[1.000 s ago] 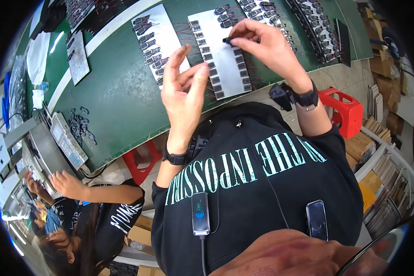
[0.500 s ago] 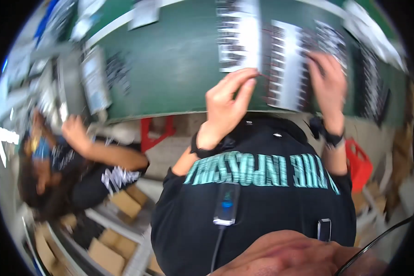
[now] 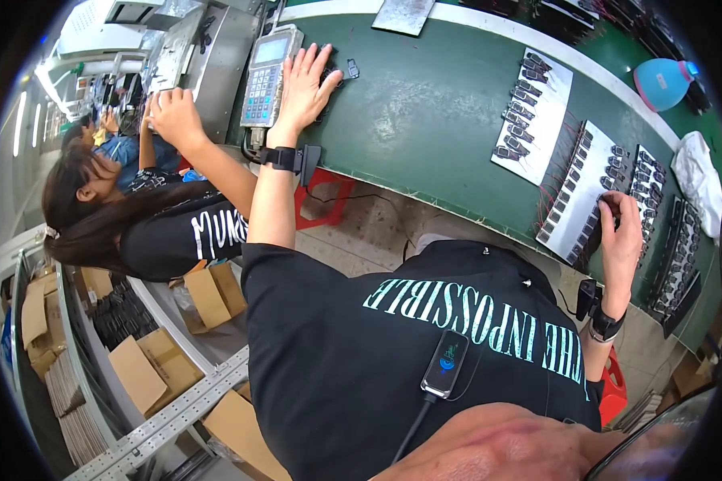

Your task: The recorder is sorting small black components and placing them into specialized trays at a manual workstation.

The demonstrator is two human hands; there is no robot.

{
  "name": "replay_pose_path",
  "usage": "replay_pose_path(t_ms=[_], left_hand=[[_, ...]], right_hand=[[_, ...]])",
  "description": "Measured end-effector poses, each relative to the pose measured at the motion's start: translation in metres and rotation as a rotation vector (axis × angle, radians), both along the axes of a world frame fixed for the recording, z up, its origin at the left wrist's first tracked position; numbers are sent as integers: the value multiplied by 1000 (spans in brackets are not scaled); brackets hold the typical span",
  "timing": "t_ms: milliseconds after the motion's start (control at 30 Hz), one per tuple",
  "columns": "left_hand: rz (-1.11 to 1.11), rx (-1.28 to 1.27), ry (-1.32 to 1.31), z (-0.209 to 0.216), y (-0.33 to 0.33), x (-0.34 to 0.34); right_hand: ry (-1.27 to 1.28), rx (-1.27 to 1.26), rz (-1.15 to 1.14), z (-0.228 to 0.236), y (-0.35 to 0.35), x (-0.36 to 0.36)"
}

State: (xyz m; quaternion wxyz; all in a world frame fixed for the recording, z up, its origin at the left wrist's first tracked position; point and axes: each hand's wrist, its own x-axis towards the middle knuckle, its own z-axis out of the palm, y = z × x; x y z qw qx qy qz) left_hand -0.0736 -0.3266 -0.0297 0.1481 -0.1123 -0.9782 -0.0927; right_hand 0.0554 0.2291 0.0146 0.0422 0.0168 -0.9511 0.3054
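Note:
My left hand [image 3: 301, 90] is stretched over the table's left part, fingers spread, right beside a grey keypad device [image 3: 263, 84] with a small screen. Small black components [image 3: 352, 69] lie by its fingertips, and the hand partly covers others. My right hand [image 3: 620, 232] is at the right, its fingers curled at the edge of a white board [image 3: 582, 188]. Black components with thin red wires line this board's edges. Whatever those fingertips pinch is hidden. Another white board [image 3: 549, 120] with a row of black components lies farther left.
Right of my right hand lie more rows of black components [image 3: 648, 180] and a dark strip [image 3: 675, 252]. A pink-and-blue bottle [image 3: 664, 84] and a white plastic bag [image 3: 698, 183] stand near the far right edge. A co-worker's arm [image 3: 212, 160] is close to my left arm.
My left hand has left the white boards and swung far left to the keypad device, its fingers now spread. My right hand stays by the right-hand board. The view has turned left.

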Motion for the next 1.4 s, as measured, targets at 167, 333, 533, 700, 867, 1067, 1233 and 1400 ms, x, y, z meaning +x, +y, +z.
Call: replay_pose_path(t_ms=[167, 333, 533, 700, 867, 1067, 1233, 1400], left_hand=[[6, 7, -64, -12, 20, 10], [60, 61, -51, -23, 93, 40], [134, 207, 28, -22, 176, 76], [52, 175, 159, -21, 193, 66], [-160, -15, 158, 31, 158, 42], [-5, -140, 51, 11, 150, 36], [23, 59, 117, 18, 175, 45], [-34, 58, 106, 26, 141, 30]], right_hand=[[-80, -88, -68, -6, 1, 0], [-60, -144, -143, -14, 3, 4], [-16, -282, -143, 0, -3, 15], [56, -427, -133, 7, 2, 22], [127, -425, -124, 13, 10, 20], [127, -534, -91, 4, 14, 28], [110, -543, -110, -10, 23, 37], [99, -584, -107, -9, 16, 32]])
